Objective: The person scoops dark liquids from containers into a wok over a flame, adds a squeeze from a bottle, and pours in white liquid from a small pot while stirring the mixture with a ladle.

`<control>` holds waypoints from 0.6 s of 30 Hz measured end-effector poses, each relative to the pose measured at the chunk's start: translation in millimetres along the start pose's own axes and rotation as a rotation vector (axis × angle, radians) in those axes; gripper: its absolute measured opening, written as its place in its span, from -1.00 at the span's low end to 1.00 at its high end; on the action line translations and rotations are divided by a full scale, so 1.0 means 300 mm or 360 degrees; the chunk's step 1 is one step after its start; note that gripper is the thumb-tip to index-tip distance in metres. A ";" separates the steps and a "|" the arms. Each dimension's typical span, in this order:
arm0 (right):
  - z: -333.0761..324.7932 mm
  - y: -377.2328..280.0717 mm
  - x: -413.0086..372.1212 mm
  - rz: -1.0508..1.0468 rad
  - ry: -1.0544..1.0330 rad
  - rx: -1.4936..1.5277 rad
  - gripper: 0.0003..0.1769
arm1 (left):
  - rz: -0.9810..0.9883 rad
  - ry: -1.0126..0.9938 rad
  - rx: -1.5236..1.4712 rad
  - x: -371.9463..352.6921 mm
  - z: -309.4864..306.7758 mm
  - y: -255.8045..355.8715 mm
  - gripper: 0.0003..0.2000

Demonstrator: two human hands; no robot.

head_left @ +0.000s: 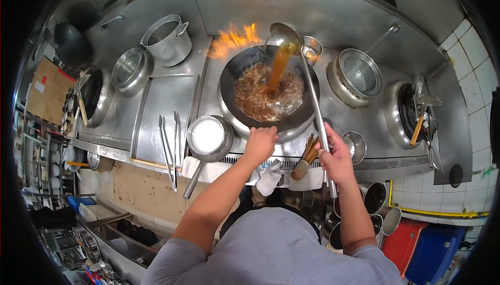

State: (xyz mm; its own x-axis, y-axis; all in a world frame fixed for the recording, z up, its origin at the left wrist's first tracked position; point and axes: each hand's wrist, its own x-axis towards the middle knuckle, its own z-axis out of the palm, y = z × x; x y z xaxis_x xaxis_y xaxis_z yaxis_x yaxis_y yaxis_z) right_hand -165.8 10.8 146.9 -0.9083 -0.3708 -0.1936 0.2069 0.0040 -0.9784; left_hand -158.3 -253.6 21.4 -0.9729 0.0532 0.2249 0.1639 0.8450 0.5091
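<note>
My right hand (pixel 336 155) is closed round the long metal handle of a ladle (pixel 285 36). The ladle's bowl is tilted above the wok (pixel 226 84), and brown liquid (pixel 279 71) pours from it into bubbling brown liquid in the wok. At the wok's near rim is my left hand (pixel 262 141), its fingers curled; what they grip, if anything, is hidden. Flames (pixel 232 40) rise behind the wok's far left edge. Between my hands, a bundled brush (pixel 304 161) lies at the stove's front edge.
Left of the wok stand a strainer pot (pixel 207 136) with white contents, tongs (pixel 167 152), a tray (pixel 148 113) and a tall pot (pixel 169 45). To the right are a metal bowl (pixel 359 74), a small strainer (pixel 355 147) and another burner (pixel 398 113) with utensils.
</note>
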 end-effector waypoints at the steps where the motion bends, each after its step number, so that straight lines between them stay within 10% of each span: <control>1: -0.002 0.055 0.009 -0.0126 0.0041 -0.0207 -0.14 | 0.0000 0.0000 0.0010 0.001 0.004 -0.001 -0.87; 8: 0.053 0.304 0.036 -0.0468 0.0113 -0.0969 -0.17 | -0.0038 -0.0070 0.0117 0.002 -0.005 0.013 -0.90; 12: 0.116 0.184 0.035 0.0539 0.0051 0.0134 -0.19 | -0.0032 -0.0052 0.0121 0.001 -0.005 0.014 -0.90; 14: -0.013 0.179 0.080 0.0935 -0.0202 0.1742 -0.17 | -0.0023 -0.0015 0.0128 0.000 0.002 0.012 -0.90; 16: -0.028 0.232 0.083 0.0808 -0.0270 0.1599 -0.27 | -0.0024 -0.0013 0.0110 -0.001 0.005 0.011 -0.90; 18: 0.095 0.262 0.044 0.0470 0.0045 -0.0026 -0.39 | -0.0032 0.0000 0.0100 -0.002 0.006 0.010 -0.89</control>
State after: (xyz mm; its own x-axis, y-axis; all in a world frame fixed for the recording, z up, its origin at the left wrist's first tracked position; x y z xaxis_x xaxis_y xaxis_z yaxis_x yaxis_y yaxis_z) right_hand -151.2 -20.1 69.5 -0.8196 -0.3253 -0.4716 0.4580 0.1226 -0.8805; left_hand -157.5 -250.1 21.2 -0.9759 0.0361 0.2150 0.1339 0.8775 0.4604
